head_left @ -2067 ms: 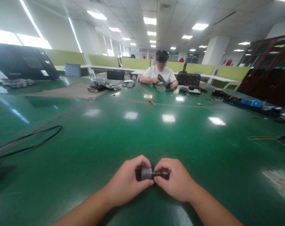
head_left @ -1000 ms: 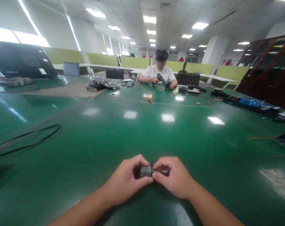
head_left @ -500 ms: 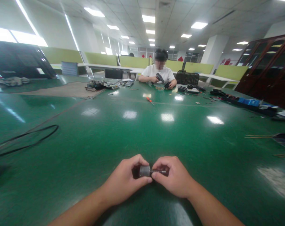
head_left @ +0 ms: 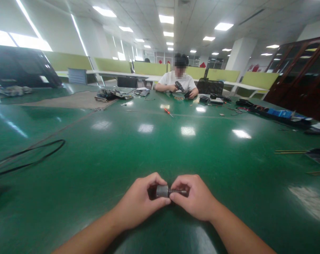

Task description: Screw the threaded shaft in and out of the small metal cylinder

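I saw the grey metal part [head_left: 162,191] low in the middle of the view, lying sideways between the two hands. I could not tell if it touched the table [head_left: 117,151] below. A thin rod [head_left: 183,192] stuck out of its right end. The left hand [head_left: 138,198] gripped the fat grey end, thumb on the near side and fingers on the far side. The right hand [head_left: 195,195] pinched the rod and hid some of it. The two thumb tips were just beside each other.

The table was green and shiny, with white spots [head_left: 188,131] from the ceiling lights [head_left: 166,19]. A wide stretch of green ran from the hands to an orange screwdriver [head_left: 167,111]. Out to the left lay a looped black cable [head_left: 61,142], and out to the right some thin yellow sticks [head_left: 289,152], both well apart from the hands. I had green table beside each wrist.

At the far edge a person [head_left: 167,80] sat holding a dark tool [head_left: 179,86], with a heap of parts [head_left: 112,94] off to one side. Farther back stood low green walls [head_left: 112,65] and a brown cabinet [head_left: 304,76]. The near edge was out of my view.
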Available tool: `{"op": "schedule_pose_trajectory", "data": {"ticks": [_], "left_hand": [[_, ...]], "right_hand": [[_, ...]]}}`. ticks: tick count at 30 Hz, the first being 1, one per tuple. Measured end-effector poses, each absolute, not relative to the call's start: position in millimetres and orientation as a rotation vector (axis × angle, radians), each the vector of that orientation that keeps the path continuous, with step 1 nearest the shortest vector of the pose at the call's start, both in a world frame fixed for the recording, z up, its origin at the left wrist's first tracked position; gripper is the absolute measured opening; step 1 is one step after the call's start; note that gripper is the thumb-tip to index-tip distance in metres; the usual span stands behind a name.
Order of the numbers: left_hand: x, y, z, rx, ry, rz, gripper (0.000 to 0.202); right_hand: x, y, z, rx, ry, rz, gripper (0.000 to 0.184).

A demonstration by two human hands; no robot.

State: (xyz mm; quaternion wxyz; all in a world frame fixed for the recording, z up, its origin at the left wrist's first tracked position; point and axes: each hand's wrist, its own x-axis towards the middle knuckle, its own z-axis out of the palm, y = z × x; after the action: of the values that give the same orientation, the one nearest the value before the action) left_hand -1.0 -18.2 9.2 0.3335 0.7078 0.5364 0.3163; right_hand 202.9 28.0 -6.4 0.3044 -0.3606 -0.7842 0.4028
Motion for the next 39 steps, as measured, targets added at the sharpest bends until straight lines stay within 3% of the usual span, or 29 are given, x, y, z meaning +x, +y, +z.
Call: {"op": "schedule_pose_trajectory", "data": {"ticks": [39], "left_hand": [[-4.9, -17.7, 6.6, 1.793, 1.406, 0.844, 0.023]], "right_hand": [[203.8, 27.8, -6.6, -0.972, -2.021, 1.108, 0.005]]}}
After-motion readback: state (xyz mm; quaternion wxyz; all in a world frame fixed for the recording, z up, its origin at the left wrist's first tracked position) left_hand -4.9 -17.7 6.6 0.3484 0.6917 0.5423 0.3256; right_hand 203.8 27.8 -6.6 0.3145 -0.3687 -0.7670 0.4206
